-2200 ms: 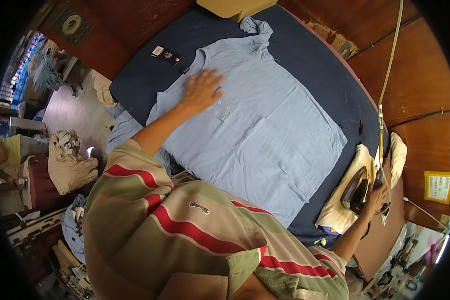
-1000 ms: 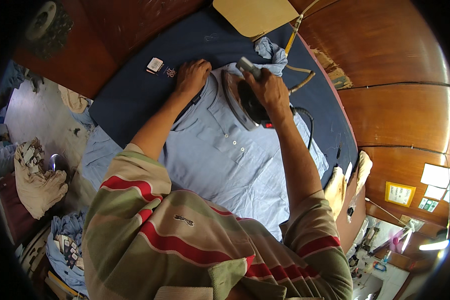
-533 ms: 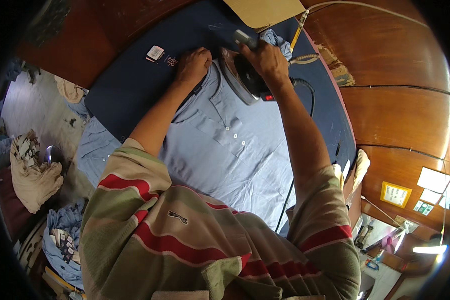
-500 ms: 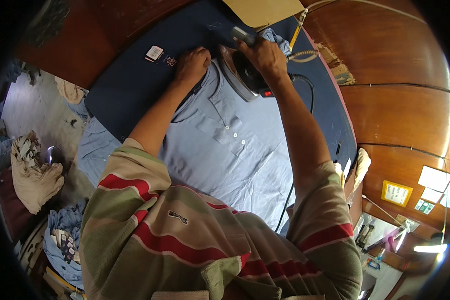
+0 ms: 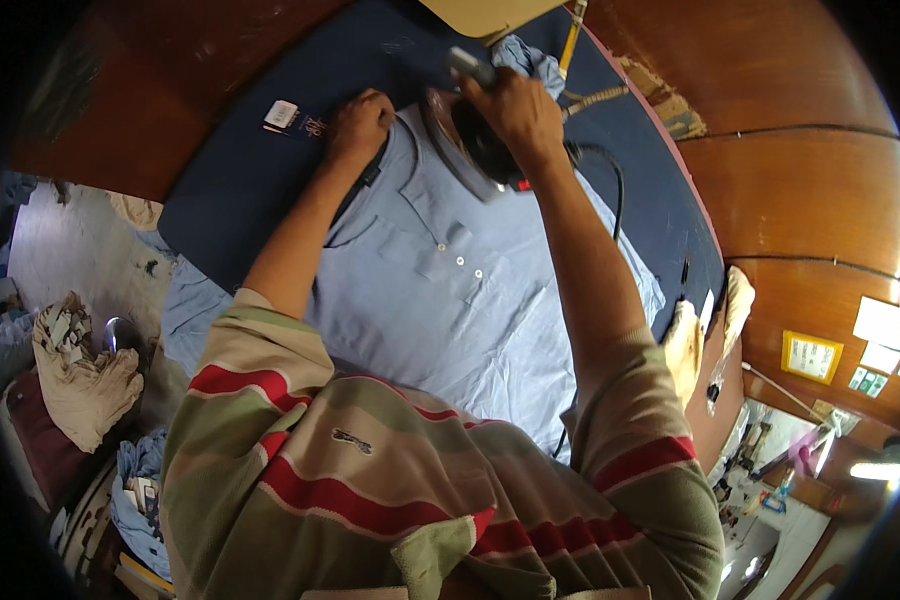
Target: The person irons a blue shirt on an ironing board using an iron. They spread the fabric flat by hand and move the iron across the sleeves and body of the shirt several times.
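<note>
A light blue shirt (image 5: 400,290) with a short row of white buttons lies spread over the dark blue ironing board (image 5: 240,190). My right hand (image 5: 522,115) is wrapped round the handle of a steam iron (image 5: 467,150). The iron's soleplate edge sits by the collar, at the upper part of the shirt. At the neck edge, left of the iron, my left hand (image 5: 360,125) has its fingers curled in on the cloth; the fingertips are partly hidden. A white tag (image 5: 281,113) lies beside that hand, next to a dark tag with pink print.
A black cable (image 5: 618,195) runs from the iron along the board's right side. Crumpled blue cloth (image 5: 530,65) lies past my right hand, near a tan panel (image 5: 495,15). Beige cloth (image 5: 90,390) is heaped at the left, and wooden panelling (image 5: 780,200) stands at the right.
The view has shifted a little, moving the board leftward. My hands keep their places at the collar, the iron still gripped. More light blue cloth shows right of my right forearm.
</note>
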### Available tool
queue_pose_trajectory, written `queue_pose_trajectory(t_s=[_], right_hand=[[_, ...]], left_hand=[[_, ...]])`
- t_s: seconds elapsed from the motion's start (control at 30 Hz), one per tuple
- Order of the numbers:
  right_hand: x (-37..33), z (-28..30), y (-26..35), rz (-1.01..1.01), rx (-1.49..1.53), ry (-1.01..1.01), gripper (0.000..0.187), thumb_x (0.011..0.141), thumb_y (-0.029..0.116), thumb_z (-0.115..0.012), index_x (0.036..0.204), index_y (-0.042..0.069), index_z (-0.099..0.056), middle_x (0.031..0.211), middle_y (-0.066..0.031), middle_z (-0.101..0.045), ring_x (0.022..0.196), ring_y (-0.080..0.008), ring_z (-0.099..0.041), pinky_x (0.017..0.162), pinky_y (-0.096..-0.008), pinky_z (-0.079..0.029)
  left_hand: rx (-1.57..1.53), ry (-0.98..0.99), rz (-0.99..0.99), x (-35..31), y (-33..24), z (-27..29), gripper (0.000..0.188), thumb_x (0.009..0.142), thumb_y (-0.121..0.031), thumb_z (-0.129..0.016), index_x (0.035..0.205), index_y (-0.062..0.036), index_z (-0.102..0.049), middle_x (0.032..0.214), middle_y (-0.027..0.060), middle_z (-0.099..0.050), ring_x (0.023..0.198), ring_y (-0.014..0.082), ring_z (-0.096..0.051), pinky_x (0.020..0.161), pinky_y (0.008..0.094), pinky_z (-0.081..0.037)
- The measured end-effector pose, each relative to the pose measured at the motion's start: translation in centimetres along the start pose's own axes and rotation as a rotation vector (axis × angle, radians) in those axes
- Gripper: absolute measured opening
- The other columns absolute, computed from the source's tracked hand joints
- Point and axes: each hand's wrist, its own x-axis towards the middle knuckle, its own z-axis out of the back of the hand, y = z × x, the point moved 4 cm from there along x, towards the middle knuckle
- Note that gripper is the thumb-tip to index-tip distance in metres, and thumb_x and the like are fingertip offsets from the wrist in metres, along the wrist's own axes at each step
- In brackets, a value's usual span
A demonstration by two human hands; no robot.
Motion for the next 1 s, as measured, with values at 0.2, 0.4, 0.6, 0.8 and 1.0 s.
queue_pose_trajectory(t_s=[0.2,0.4,0.6,0.8,1.0], right_hand=[[-0.3,-0.2,-1.7,0.045,0.011,0.115,0.061,0.081,0.061,-0.052,0.101,0.005,-0.064,0.084,-0.0203,-0.066,0.082,-0.0362,-0.065,0.073,-0.0426,-0.051],[-7.1,2.7,-9.4,-0.038,-0.014,0.190,0.058,0.078,0.060,-0.055,0.097,0.006,-0.064,0.078,-0.0187,-0.066,0.076,-0.0357,-0.065,0.068,-0.0423,-0.052],[-13.1,6.0,-20.1,-0.445,-0.027,0.063,0.058,0.078,0.058,-0.057,0.101,0.006,-0.065,0.079,-0.0186,-0.067,0.077,-0.0337,-0.066,0.068,-0.0398,-0.052],[-13.9,6.6,-23.4,-0.429,-0.096,0.101,0.061,0.077,0.059,-0.054,0.106,0.007,-0.065,0.084,-0.0197,-0.067,0.081,-0.0339,-0.066,0.074,-0.0408,-0.051],[-11.5,5.9,-20.9,-0.336,-0.031,0.062,0.056,0.079,0.058,-0.054,0.092,0.004,-0.065,0.079,-0.0200,-0.066,0.078,-0.0358,-0.065,0.070,-0.0418,-0.051]], left_hand=[[-0.074,0.110,0.146,1.0,-0.3,0.8,0.016,0.078,-0.007,-0.060,0.093,-0.0072,-0.062,0.097,0.0092,-0.063,0.090,0.0279,-0.061,0.077,0.0370,-0.049],[0.104,0.275,-0.133,2.4,-6.5,-5.2,0.040,0.088,-0.021,-0.051,0.127,-0.0163,-0.049,0.134,0.0042,-0.046,0.123,0.0250,-0.043,0.096,0.0410,-0.037],[0.545,0.414,-0.219,2.2,-6.1,-7.6,0.050,0.094,-0.037,-0.040,0.141,-0.0212,-0.034,0.150,-0.0003,-0.024,0.139,0.0210,-0.019,0.105,0.0547,-0.018],[0.411,0.322,-0.615,3.2,-15.6,-11.0,0.047,0.088,-0.024,-0.053,0.134,-0.0197,-0.043,0.143,0.0000,-0.036,0.134,0.0193,-0.028,0.103,0.0552,-0.020],[0.401,0.680,-0.693,7.6,-16.7,-15.9,0.014,0.088,-0.018,-0.055,0.102,-0.0156,-0.054,0.102,-0.0023,-0.053,0.116,0.0155,-0.045,0.106,0.0535,-0.017]])
